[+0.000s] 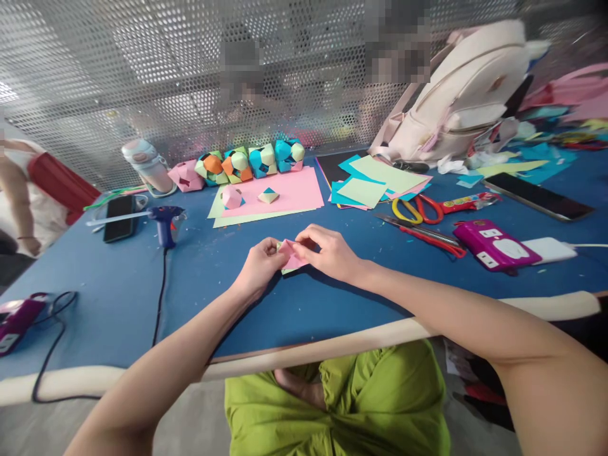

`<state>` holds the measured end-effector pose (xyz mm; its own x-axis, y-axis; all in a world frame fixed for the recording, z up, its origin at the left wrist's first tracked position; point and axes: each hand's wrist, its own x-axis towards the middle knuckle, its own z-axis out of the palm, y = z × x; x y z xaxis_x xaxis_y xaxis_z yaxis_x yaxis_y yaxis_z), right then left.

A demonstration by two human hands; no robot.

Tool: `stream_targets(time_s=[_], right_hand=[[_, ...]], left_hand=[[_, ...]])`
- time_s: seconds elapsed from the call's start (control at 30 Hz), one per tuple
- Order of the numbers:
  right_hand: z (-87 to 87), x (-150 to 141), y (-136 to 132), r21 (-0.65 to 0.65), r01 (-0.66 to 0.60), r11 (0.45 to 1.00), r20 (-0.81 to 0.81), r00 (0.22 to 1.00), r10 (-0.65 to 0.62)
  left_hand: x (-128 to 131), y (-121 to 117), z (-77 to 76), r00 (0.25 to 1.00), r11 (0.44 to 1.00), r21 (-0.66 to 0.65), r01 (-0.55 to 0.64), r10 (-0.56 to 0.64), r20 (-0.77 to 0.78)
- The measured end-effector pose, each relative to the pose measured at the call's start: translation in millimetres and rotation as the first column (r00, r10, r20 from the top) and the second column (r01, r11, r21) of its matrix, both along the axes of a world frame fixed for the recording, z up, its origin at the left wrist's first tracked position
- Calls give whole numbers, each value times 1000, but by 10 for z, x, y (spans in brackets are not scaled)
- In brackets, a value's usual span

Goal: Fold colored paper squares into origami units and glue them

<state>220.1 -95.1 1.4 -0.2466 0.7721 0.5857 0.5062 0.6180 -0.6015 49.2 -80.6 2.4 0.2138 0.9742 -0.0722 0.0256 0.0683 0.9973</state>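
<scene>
Between my two hands is a small folded paper piece, pink on top with pale green showing at its edges. My left hand pinches its left side, thumb on top. On the right side, my right hand grips it with thumb and bent fingers. Both hands are just above the blue table. Beyond them, a pink sheet lies over pale green paper, carrying a pink folded piece and a small pale green and teal folded piece. A row of folded paper balls stands behind.
A glue gun with its cord and a phone are at left. At right are loose paper sheets, scissors, a purple power strip, another phone and a backpack. A bottle stands by the mesh screen.
</scene>
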Motion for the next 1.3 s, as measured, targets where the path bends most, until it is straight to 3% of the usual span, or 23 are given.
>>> stream_targets(time_s=[0.17, 0.27, 0.47, 0.73, 1.03, 1.3], right_hand=[[52, -27, -9, -224, -3, 974, -131, 991, -27], [38, -56, -7, -263, -4, 965, -151, 988, -37], [4, -67, 12, -144, 83, 986, -115, 988, -100], [-69, -34, 62, 168, 107, 980, 51, 992, -117], [-31, -58, 39, 110, 81, 991, -64, 995, -75], [-48, -28, 66, 180, 41, 983, -4, 999, -41]], left_hand=[[32, -2, 14, 975, 992, 7, -123, 120, 185], [58, -31, 42, 960, 992, -29, -123, 127, 248], [99, -92, 75, 977, 991, -104, -82, 100, 187], [64, -91, 42, 999, 999, 20, 46, -46, 11], [78, -84, 22, 993, 999, -12, -45, 47, 112], [16, -87, 121, 985, 996, -70, 53, -40, 170]])
